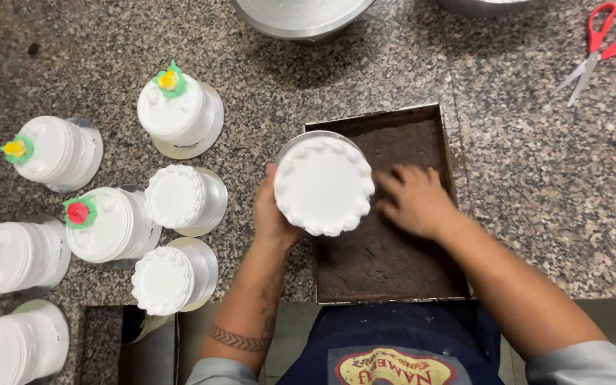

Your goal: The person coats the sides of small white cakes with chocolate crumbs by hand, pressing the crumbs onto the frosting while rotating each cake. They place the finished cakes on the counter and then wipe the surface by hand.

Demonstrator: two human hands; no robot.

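Near the centre of the frame, the left hand (271, 214) cups the side of a small white-iced cake (324, 185) with a piped shell border, holding it above the left edge of a square metal tray (450, 142) of dark brown crumbs (379, 260). Just right of the cake, the right hand (413, 201) rests on the crumbs, fingers spread and slightly curled. Seven more iced cakes (175, 196) stand on the granite counter (536, 185) at left; red-handled scissors (602, 47) lie at upper right.

Red-handled scissors (602, 48) lay on speckled worktop (536, 178) far right; seven white iced cakes (178, 113) stood left, metal bowl (299, 16) above.
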